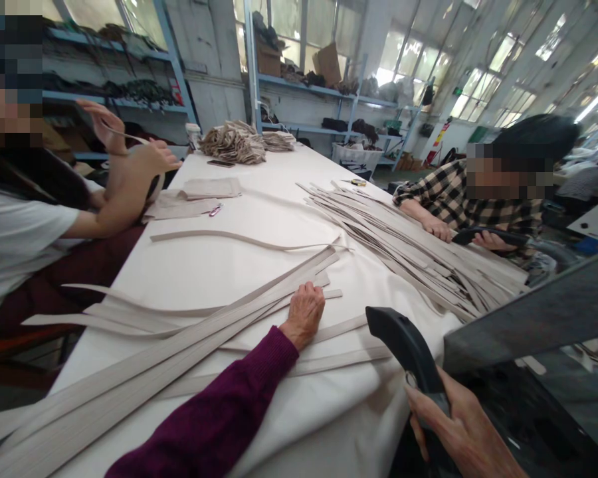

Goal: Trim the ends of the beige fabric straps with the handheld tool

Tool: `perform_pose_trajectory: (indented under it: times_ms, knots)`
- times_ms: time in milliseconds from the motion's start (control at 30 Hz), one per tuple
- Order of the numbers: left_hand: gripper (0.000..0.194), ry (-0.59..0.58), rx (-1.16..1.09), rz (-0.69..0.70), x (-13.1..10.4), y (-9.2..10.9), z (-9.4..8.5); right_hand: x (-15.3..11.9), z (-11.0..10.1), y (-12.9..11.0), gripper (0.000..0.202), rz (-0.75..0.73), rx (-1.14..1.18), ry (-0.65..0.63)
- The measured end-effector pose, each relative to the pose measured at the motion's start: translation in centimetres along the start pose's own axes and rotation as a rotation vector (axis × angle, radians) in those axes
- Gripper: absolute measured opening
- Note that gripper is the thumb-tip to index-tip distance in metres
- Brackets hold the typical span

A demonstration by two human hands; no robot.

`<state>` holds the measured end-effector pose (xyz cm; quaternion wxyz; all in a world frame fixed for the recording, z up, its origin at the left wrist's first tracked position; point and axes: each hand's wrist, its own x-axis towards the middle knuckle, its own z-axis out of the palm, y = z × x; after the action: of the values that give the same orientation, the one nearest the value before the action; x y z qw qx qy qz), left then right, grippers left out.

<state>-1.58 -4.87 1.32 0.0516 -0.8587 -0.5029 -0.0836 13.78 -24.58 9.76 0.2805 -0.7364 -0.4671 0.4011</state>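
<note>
My left hand (305,315), at the end of a purple sleeve, is closed on the table with its fingers curled down at the ends of some long beige fabric strips (179,352). These strips run from there to the lower left. At the lower right, my right hand (451,415) is wrapped round a black curved handheld tool (403,338), whose flat nose points left over the table edge. Two strips (339,362) lie between the tool and my left hand. A single wavy strip (219,236) rests farther up the white tabletop (279,199).
A large bundle of strips (403,245) lies on the right, where a person in a checked shirt (448,186) holds a similar black tool. Another person (30,219) sits at left. Folded cloth (194,199) and a fabric pile (234,143) lie farther back. A metal beam (528,312) crosses at right.
</note>
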Motion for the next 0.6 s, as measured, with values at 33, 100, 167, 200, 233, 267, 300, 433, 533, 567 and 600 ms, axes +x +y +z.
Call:
perform_pose_trajectory:
  times_ms: [33, 100, 167, 200, 233, 267, 300, 433, 533, 567, 600]
  knots:
    - [0.021, -0.001, -0.001, 0.003, 0.0, -0.1, 0.0, 0.0, 0.0, 0.0, 0.026, -0.003, -0.016, 0.002]
    - [0.02, 0.014, -0.005, 0.036, -0.1, -0.2, 0.0, 0.1, 0.0, -0.2, 0.027, 0.0, -0.043, 0.009]
    - [0.019, 0.041, -0.003, 0.084, -0.4, -0.4, 0.1, 0.3, 0.0, -0.3, 0.027, 0.01, -0.051, 0.024]
    - [0.019, 0.059, -0.001, 0.111, -0.6, -0.4, 0.1, 0.3, 0.1, -0.3, 0.027, 0.012, -0.049, 0.031]
    - [0.018, 0.074, 0.001, 0.139, -0.7, -0.4, 0.1, 0.4, 0.1, -0.3, 0.027, 0.01, -0.044, 0.03]
    - [0.018, 0.085, 0.001, 0.167, -0.8, -0.4, 0.1, 0.5, 0.2, -0.3, 0.027, 0.005, -0.038, 0.028]
    - [0.017, 0.09, -0.001, 0.197, -0.9, -0.4, 0.1, 0.6, 0.3, -0.2, 0.027, -0.001, -0.033, 0.027]
    - [0.015, 0.101, -0.008, 0.315, -1.2, -0.2, -0.2, 0.9, 0.6, -0.2, 0.026, 0.001, -0.038, 0.028]
    - [0.014, 0.122, -0.001, 0.39, -1.5, 0.3, -0.6, 1.0, 0.8, -0.5, 0.023, 0.0, -0.043, 0.033]
    - [0.013, 0.131, 0.002, 0.413, -1.7, 0.4, -0.7, 1.2, 1.0, -0.6, 0.022, 0.0, -0.031, 0.024]
    - [0.014, 0.141, 0.003, 0.435, -1.8, 0.5, -0.8, 1.4, 1.2, -0.8, 0.021, 0.001, -0.014, 0.011]
